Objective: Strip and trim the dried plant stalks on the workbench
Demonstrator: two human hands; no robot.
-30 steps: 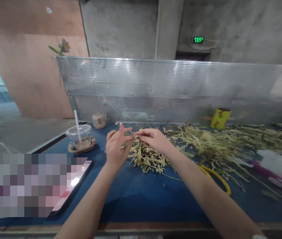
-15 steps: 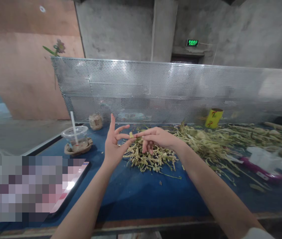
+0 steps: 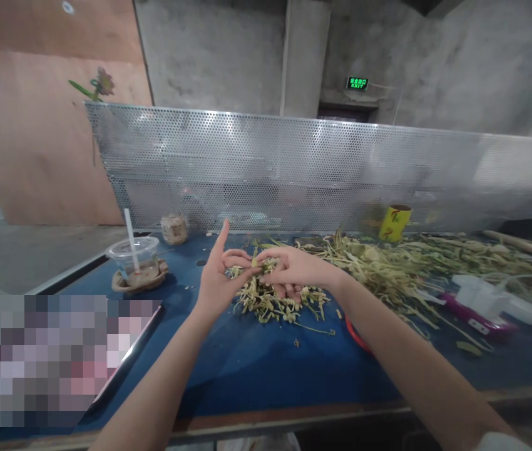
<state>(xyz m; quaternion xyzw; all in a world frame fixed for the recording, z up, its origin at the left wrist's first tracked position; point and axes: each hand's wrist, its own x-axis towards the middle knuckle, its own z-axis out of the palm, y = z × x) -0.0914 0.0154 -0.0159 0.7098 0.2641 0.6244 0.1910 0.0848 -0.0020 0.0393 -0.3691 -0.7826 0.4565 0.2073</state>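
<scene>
Head view: both hands are over the bench, meeting above a loose pile of pale green and yellowish plant pieces. Left hand — 1 finger points upward, the others are bent inward, and the thumb and bent fingers are nearly closed, with a small yellow-green plant piece between their tips. Right hand is palm down, its forefinger and thumb reaching to that same piece and its other fingers curled beneath; whether its fingers also grip the piece cannot be told, as the tips overlap there. Right of the pile lies a larger spread of long leaves and stalks, with a yellow cylinder upright behind it. A purple object and a whitish item lie together near the right side; their exact nature is unclear. Part of a red ring shows beside the right forearm. On the left, a clear lidded cup with 1 white straw is seated in a brown holder. A small pale container is behind it, near the perforated metal panel along the rear edge. Nearer the viewer, a flat device lies at the left — its face mostly masked by pixel blocks.
</scene>
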